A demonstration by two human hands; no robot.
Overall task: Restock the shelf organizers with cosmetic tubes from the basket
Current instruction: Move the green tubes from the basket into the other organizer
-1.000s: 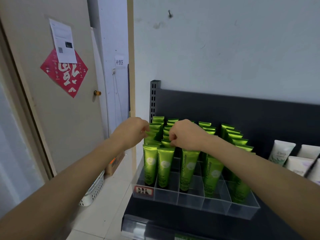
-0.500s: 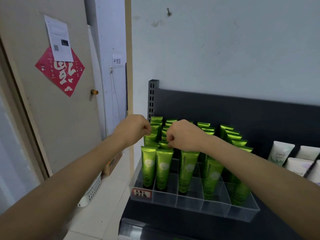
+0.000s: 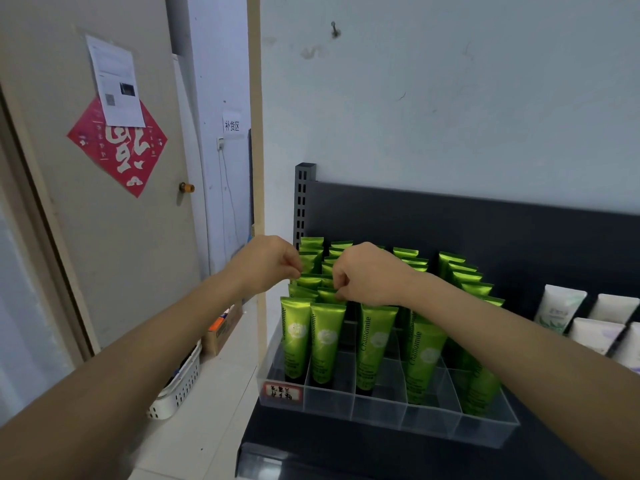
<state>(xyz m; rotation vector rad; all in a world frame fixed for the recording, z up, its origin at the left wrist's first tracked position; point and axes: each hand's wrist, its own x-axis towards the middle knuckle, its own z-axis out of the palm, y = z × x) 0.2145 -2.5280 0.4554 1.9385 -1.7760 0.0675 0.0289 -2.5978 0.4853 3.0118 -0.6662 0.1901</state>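
Over the clear organizer [image 3: 381,415], centre frame, 2 hands work.
Left hand [image 3: 268,263] and right hand [image 3: 367,275] each pinch green tubes [image 3: 325,341].

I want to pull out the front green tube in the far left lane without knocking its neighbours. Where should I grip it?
Pinch the flat crimped top edge of the front-left green tube from above, thumb in front, finger behind. It stands cap-down in the clear organizer, with a neighbour close on its right.

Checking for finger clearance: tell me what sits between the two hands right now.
In the head view, crimped tops of green tubes fill the gap between the left hand and right hand.
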